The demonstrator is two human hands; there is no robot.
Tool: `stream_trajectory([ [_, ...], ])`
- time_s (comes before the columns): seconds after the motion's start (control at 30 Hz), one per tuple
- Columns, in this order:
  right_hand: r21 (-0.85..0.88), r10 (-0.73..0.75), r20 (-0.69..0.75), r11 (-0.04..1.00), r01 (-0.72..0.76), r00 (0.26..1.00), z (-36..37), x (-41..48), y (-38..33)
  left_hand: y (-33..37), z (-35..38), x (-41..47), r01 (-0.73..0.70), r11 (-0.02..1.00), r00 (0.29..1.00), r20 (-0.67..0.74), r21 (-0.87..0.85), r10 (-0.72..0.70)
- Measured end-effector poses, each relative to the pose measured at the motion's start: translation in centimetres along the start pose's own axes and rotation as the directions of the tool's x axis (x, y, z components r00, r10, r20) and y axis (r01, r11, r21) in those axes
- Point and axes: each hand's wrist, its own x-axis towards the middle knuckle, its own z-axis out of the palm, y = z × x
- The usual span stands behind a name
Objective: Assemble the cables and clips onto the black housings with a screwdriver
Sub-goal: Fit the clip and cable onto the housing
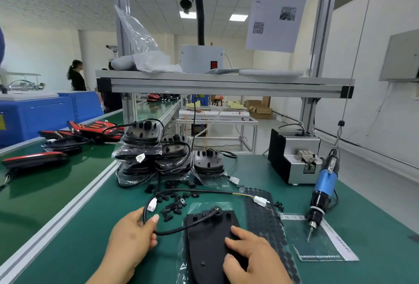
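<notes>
Both hands work at the bottom edge, wrists cut off. The right hand (251,254) rests on the black housing (206,238) with its fingers spread and nearly straight, gripping nothing. It hides the housing's right side, and the frame cuts off the housing's near end. The housing lies flat on the green bench (374,227) atop clear film.

The left hand (131,236) pinches the black cable (192,191) between thumb and curled fingers. The cable loops from the housing's top to a white connector (260,201). Loose black clips (174,206) lie just beyond.

The blue screwdriver (323,190) hangs at right, tip over a clear bag (317,240) whose printed strip is too small to read. The hanging sheet (277,9) shows a QR code; its text is illegible.
</notes>
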Motion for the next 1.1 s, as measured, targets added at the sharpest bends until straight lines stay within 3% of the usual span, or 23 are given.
stream_trajectory([
  [0.17,0.306,0.068,0.152,0.945,-0.112,0.986,-0.5,0.6,0.8,0.1,0.1,2.8,0.011,0.999,0.997,-0.077,-0.032,-0.013],
  [0.2,0.303,0.087,0.127,0.945,-0.122,0.988,-0.3,0.7,1.2,0.2,0.2,3.2,-0.004,1.0,0.996,-0.093,0.002,0.004],
  [0.27,0.29,0.102,-0.056,0.953,-0.082,0.993,0.5,0.2,2.2,0.6,0.5,3.5,-0.051,0.991,0.991,-0.118,0.123,0.066],
  [0.3,0.225,0.043,-0.077,0.974,-0.025,0.996,0.6,-0.1,2.0,0.9,0.7,3.5,-0.071,0.98,0.988,-0.119,0.185,0.094],
  [0.37,-0.197,-0.145,-0.043,0.971,0.134,0.988,1.1,0.0,1.2,1.3,0.9,3.2,-0.084,0.948,0.987,-0.108,0.306,0.122],
  [0.43,-0.324,-0.264,-0.194,0.926,0.193,0.945,1.0,-0.3,0.7,1.5,0.9,2.6,-0.131,0.887,0.978,-0.09,0.443,0.189],
  [0.47,-0.295,-0.225,-0.178,0.941,0.166,0.958,1.2,-0.4,0.4,1.5,0.9,2.2,-0.181,0.858,0.966,-0.075,0.48,0.246],
  [0.53,-0.114,-0.141,-0.225,0.986,0.118,0.964,2.2,-0.5,0.3,1.7,1.5,0.7,-0.347,0.788,0.911,-0.016,0.508,0.411],
  [0.6,-0.113,-0.182,-0.26,0.981,0.158,0.948,2.5,-0.9,1.0,2.2,2.4,-1.0,-0.528,0.68,0.822,0.103,0.508,0.561],
  [0.7,-0.102,-0.094,-0.159,0.992,0.078,0.983,1.9,-1.2,0.6,2.7,3.5,-2.5,-0.655,0.565,0.747,0.316,0.502,0.585],
  [0.8,-0.108,-0.097,-0.151,0.991,0.081,0.984,1.8,-0.9,0.7,3.0,4.4,-2.8,-0.661,0.493,0.74,0.381,0.565,0.555],
  [0.87,-0.093,-0.102,-0.152,0.992,0.089,0.983,1.9,-1.1,0.5,3.1,4.8,-2.7,-0.65,0.499,0.749,0.37,0.573,0.55],
  [1.0,-0.032,-0.101,-0.17,0.995,0.097,0.98,2.0,-1.4,0.4,3.0,5.2,-2.4,-0.603,0.622,0.794,0.304,0.499,0.526],
  [1.1,-0.027,-0.094,-0.148,0.995,0.091,0.985,1.8,-1.5,0.4,2.8,5.3,-2.0,-0.579,0.637,0.814,0.314,0.508,0.489],
])
